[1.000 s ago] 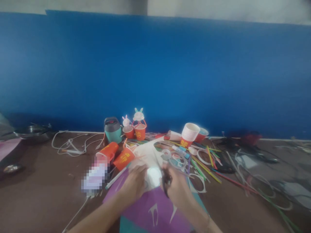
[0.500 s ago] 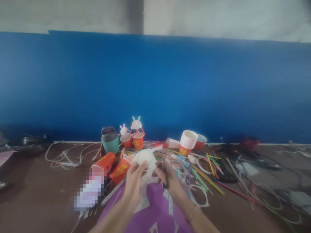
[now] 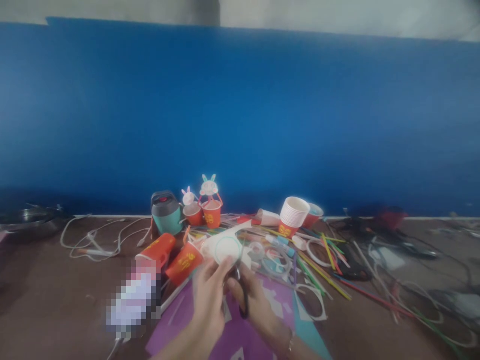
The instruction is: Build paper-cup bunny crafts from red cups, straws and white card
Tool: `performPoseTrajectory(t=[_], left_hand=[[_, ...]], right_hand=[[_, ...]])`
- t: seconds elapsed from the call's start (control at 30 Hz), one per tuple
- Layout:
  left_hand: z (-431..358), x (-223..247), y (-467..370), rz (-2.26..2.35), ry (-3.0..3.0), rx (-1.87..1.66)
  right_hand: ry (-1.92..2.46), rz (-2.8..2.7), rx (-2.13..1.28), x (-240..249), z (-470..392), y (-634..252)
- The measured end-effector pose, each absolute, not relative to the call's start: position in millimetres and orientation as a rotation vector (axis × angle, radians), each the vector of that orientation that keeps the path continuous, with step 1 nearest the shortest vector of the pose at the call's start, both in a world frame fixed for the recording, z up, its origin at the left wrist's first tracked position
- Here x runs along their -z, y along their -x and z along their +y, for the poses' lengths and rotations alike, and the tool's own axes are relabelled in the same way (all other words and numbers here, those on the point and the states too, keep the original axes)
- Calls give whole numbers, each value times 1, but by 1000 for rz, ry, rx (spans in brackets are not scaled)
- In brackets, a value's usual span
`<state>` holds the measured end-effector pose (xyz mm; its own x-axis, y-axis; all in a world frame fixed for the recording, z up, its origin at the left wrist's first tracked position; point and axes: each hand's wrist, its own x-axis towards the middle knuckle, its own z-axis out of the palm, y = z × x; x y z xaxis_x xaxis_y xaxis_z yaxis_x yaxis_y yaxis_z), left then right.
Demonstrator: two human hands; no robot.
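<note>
My left hand (image 3: 210,287) pinches a piece of white paper (image 3: 228,248) with a pale green circle drawn on it. A narrow strip of the paper sticks out toward the upper right. In my right hand (image 3: 255,295) is a pair of scissors (image 3: 244,295) with dark handles, its blades at the right edge of the paper. Whether the blades are apart or closed is too blurred to tell. Purple sheets (image 3: 180,322) lie beneath both hands, with white paper scraps on them. A blue sheet (image 3: 309,332) shows under their right side.
Two red paper cups (image 3: 187,262) lie tipped at left. Behind them stand a teal container (image 3: 167,220) and a cup with a rabbit figure (image 3: 209,187). Stacked paper cups (image 3: 294,215) rise at back right, above colored sticks (image 3: 326,280) and cut-out rings (image 3: 314,302). White cables (image 3: 101,245) sprawl at left.
The paper has turned and come slightly down and right, with its circle facing up. Both hands have drawn closer together, the scissors now against the paper's right edge. The view has tilted downward.
</note>
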<state>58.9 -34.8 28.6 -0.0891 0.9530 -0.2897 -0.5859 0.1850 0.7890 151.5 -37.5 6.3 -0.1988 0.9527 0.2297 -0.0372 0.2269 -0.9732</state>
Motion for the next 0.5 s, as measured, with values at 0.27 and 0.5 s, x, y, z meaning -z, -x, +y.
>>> performPoseTrajectory(t=[0.27, 0.5], left_hand=[[-41, -35, -61, 986, -464, -1352], [-41, -32, -61, 1012, -500, -1363]], right_hand=[[915, -1407, -1183, -15, -45, -150], [925, -1414, -1161, -18, -45, -150]])
